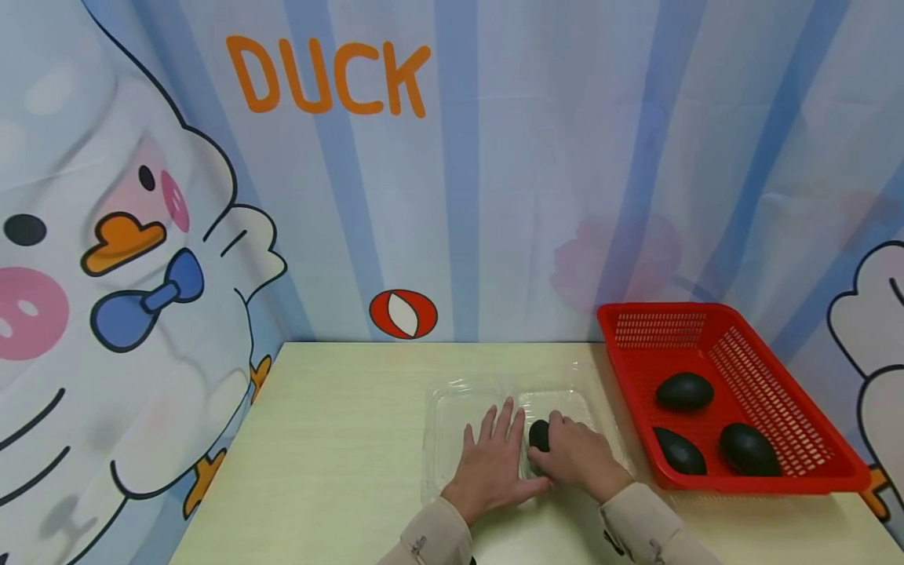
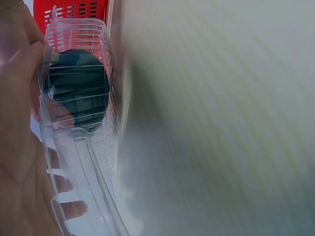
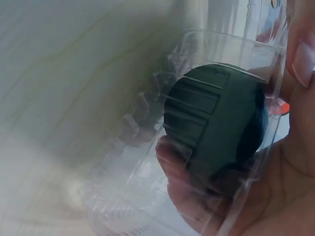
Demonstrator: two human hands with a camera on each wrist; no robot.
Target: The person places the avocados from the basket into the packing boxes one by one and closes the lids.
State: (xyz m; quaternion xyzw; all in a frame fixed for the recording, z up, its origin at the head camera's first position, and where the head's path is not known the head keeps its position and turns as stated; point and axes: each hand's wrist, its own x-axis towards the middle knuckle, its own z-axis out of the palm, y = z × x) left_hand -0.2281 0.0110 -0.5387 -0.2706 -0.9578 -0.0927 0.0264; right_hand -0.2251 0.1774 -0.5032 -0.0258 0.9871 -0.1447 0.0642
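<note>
A clear plastic clamshell box [image 1: 439, 408] lies opened out on the table, its two halves side by side. My left hand [image 1: 490, 467] rests on the left half with its fingers spread and straight. Inside the right half is a dark green avocado [image 1: 540, 434], which my right hand [image 1: 579, 455] grips from above. The right wrist view shows fingers curled around that avocado [image 3: 216, 118] behind the ribbed clear wall. Through the plastic, the left wrist view also shows the avocado [image 2: 81, 88] near the box's side.
A red plastic basket [image 1: 801, 392] with perforated sides stands to the right, holding three more avocados [image 1: 685, 391]. The pale wooden table [image 1: 339, 439] reaches back to a printed curtain [image 1: 508, 173] with a duck on it.
</note>
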